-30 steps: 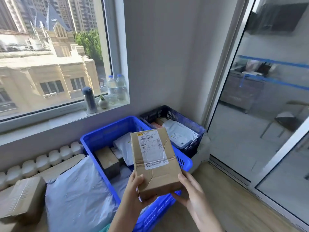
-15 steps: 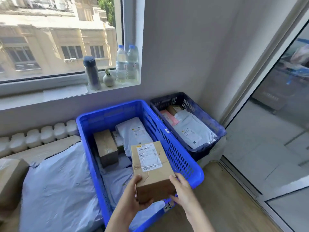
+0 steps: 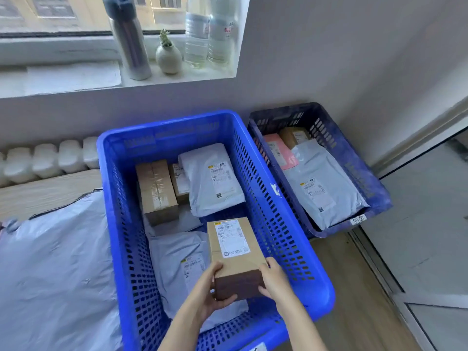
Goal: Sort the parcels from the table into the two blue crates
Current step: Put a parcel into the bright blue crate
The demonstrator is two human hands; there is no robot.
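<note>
A brown cardboard box [image 3: 234,247] with a white label is held low inside the bright blue crate [image 3: 283,206]. My left hand [image 3: 212,290] grips its near left corner and my right hand [image 3: 274,279] grips its near right corner. Beneath it lie grey mailer bags [image 3: 177,259] and, farther back, another grey bag [image 3: 212,181] beside two brown boxes [image 3: 157,191]. The dark blue crate [image 3: 364,178] to the right holds a grey bag [image 3: 321,188], a pink parcel [image 3: 279,150] and a small brown box [image 3: 295,136].
A big grey mailer bag [image 3: 53,269] lies on the wooden table [image 3: 45,191] left of the crates. A white radiator [image 3: 45,158] runs under the sill, which carries a flask [image 3: 129,39], a small vase [image 3: 168,57] and two water bottles [image 3: 210,31]. A glass door [image 3: 430,224] stands right.
Both hands have lowered the brown box from above the bright blue crate down into it. My view has tilted downward and closer to the crates.
</note>
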